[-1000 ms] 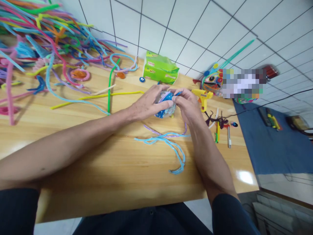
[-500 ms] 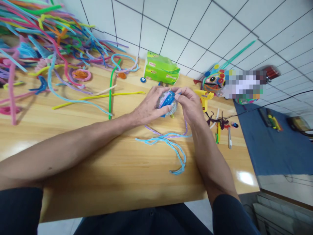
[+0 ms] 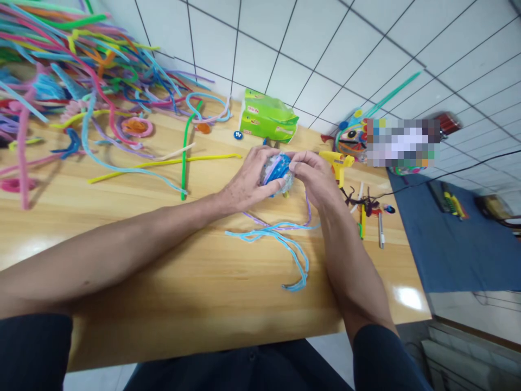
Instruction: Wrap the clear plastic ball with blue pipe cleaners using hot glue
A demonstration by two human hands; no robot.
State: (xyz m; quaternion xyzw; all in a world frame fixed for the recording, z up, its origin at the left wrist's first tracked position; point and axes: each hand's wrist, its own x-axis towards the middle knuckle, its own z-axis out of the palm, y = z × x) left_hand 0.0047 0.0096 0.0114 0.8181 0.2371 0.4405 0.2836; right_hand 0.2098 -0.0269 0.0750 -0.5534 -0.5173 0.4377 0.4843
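Between my hands is a rounded clear plastic piece wrapped with blue and lilac pipe cleaners (image 3: 278,169). My left hand (image 3: 254,176) grips it from the left, thumb across the front. At its right edge, my right hand (image 3: 311,171) has thumb and forefinger pinched against the blue strands; what exactly lies between those fingertips is hidden. A purple pipe cleaner (image 3: 307,209) hangs below, by my right wrist. Light blue pipe cleaners (image 3: 280,231) lie loose on the table just under my hands.
A heap of coloured pipe cleaners (image 3: 93,65) covers the back left. Behind my hands stands a green tissue pack (image 3: 268,117). To the right are a yellow glue gun (image 3: 338,165), its black cord, a utility knife (image 3: 381,231) and a decorated fish-like craft (image 3: 352,136).
My right fingertips have shifted slightly down along the right edge of the wrapped piece. My left hand keeps its grip. Objects on the table have not moved.
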